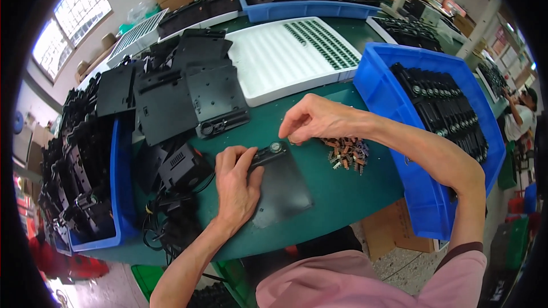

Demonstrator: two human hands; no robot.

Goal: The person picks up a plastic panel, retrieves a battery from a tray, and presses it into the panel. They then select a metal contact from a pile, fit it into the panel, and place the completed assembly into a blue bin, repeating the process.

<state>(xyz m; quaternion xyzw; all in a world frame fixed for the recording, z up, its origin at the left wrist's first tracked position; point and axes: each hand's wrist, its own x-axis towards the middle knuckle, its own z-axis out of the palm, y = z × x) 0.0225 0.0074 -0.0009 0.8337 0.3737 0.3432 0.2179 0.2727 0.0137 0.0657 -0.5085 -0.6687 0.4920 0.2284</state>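
Note:
A flat black plastic panel (282, 191) lies in front of me, with a raised bar along its far edge and a round, shiny metal part (276, 147) at that bar's right end. My left hand (235, 185) grips the panel's upper left side, fingers and thumb pressed against the bar. Just beyond the round part, my right hand (319, 120) hovers with its fingers pinched together. Something tiny shows at its fingertips, too small to name. Under the right forearm is a pile of small brown and grey parts (348, 154).
Loose black panels (165, 105) are heaped at the far left. Blue bins of black parts flank me, one bin (117, 182) left and another bin (379, 80) right. A white foam tray (262, 51) stands behind. A black boxy device (184, 165) with cables sits left. Another person (519, 111) is far right.

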